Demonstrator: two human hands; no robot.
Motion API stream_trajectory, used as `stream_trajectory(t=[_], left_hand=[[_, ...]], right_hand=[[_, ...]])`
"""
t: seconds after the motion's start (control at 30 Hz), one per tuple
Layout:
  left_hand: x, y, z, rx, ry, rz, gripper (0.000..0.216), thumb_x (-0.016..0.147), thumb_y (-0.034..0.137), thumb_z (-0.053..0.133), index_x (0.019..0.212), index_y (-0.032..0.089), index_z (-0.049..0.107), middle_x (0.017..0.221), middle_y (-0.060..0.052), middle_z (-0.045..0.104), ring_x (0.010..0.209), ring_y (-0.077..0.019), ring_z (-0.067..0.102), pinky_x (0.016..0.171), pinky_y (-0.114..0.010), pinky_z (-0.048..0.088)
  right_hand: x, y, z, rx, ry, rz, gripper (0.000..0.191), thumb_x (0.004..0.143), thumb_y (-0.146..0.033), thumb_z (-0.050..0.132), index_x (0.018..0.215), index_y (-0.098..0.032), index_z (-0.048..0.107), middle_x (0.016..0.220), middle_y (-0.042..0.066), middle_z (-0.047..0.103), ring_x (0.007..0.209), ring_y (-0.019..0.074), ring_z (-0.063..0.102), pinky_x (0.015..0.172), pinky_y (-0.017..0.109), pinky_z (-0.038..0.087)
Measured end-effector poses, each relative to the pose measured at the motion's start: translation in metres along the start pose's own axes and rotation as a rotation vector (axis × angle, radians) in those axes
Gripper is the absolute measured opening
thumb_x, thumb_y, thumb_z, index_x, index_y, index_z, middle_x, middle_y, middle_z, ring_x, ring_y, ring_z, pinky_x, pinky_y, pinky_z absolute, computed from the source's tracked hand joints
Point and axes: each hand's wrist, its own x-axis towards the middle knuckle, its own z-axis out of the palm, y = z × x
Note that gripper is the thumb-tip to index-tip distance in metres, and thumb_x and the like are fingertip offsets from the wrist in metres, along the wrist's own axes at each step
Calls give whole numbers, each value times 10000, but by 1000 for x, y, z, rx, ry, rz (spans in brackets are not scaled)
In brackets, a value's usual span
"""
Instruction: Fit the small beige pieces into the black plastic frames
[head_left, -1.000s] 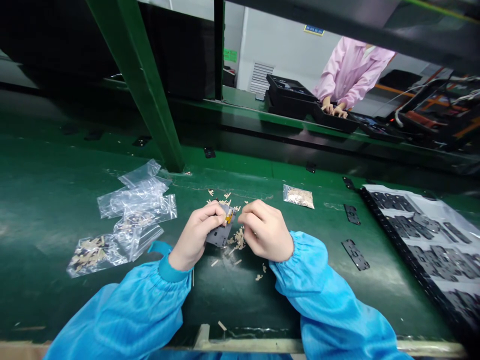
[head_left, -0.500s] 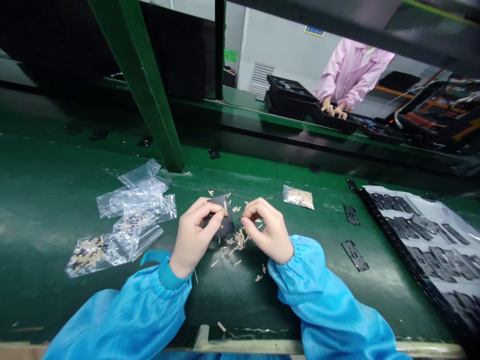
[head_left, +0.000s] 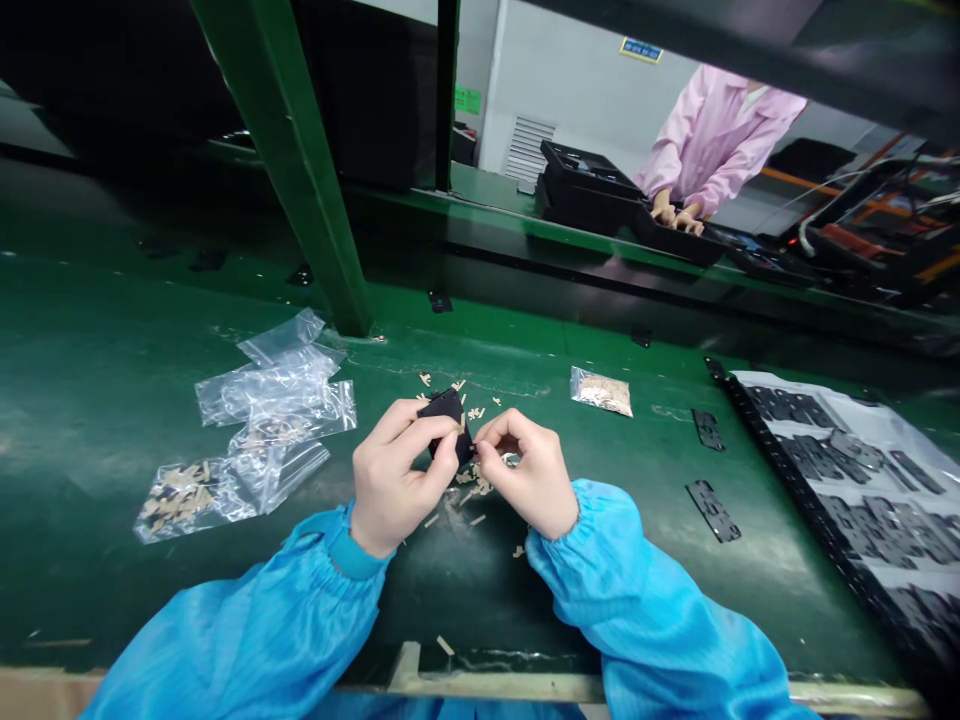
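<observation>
My left hand (head_left: pixel 397 470) is closed on a thin black plate (head_left: pixel 447 406), which is tilted and partly covered by the fingers. A small beige strip (head_left: pixel 462 422) shows near the left fingertips. My right hand (head_left: pixel 531 470) makes a pinch at the plate's right edge. What lies between those fingertips is too small to name. Under and around both hands, small beige pieces (head_left: pixel 477 487) are scattered on the green tabletop (head_left: pixel 480 600).
Clear plastic bags (head_left: pixel 277 385) lie to the left, one bag (head_left: pixel 180 497) holding beige pieces. A filled bag (head_left: pixel 602 391) lies right of centre. Loose black plates (head_left: pixel 713 510) lie beside a black tray (head_left: pixel 787 510) of similar parts. Across the bench a person in pink (head_left: pixel 720 140) works.
The black plate has been tilted up by my left hand. My right hand has come left and down slightly, so its fingertips now meet the plate's edge.
</observation>
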Motion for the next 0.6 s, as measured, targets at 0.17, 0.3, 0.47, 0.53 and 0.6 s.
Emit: stream_trajectory(t=[0.17, 0.3, 0.47, 0.53, 0.6], left_hand=[[0, 0, 1, 9, 10, 13, 115, 739, 52, 553, 717, 145, 617, 777, -37, 594, 726, -120, 575, 653, -223, 482], [0, -3, 0, -1, 10, 14, 123, 744, 55, 548, 720, 157, 613, 768, -28, 595, 741, -125, 582, 658, -227, 487], [-1, -5, -1, -39, -17, 28, 123, 744, 59, 555, 731, 163, 618, 787, -30, 610, 770, -130, 594, 685, -230, 499], [-1, -5, -1, -45, -19, 36, 129, 743, 55, 555, 733, 166, 620, 788, -28, 617, 785, -134, 598, 706, -235, 504], [-1, -5, -1, -48, -20, 42, 137, 739, 46, 554, 739, 165, 620, 796, -30, 624, 800, -137, 601, 723, -238, 507]], right_hand=[[-1, -1, -1, -25, -27, -57, 108, 716, -112, 506, 640, -185, 484, 655, -11, 562, 584, 96, 523, 568, 206, 444], [1, -3, -5, 22, -98, 3, 90, 720, -125, 504, 649, -180, 499, 678, -4, 559, 605, 99, 524, 572, 206, 447], [3, -7, -7, 129, -147, 153, 83, 707, -159, 502, 631, -183, 478, 647, -13, 540, 569, 94, 510, 538, 206, 444], [3, -7, -6, 140, -133, 165, 87, 701, -162, 503, 626, -185, 466, 646, -13, 539, 562, 93, 507, 538, 209, 445], [2, -7, -6, 132, -117, 154, 89, 699, -157, 501, 625, -187, 461, 652, -12, 541, 568, 94, 509, 546, 212, 449]])
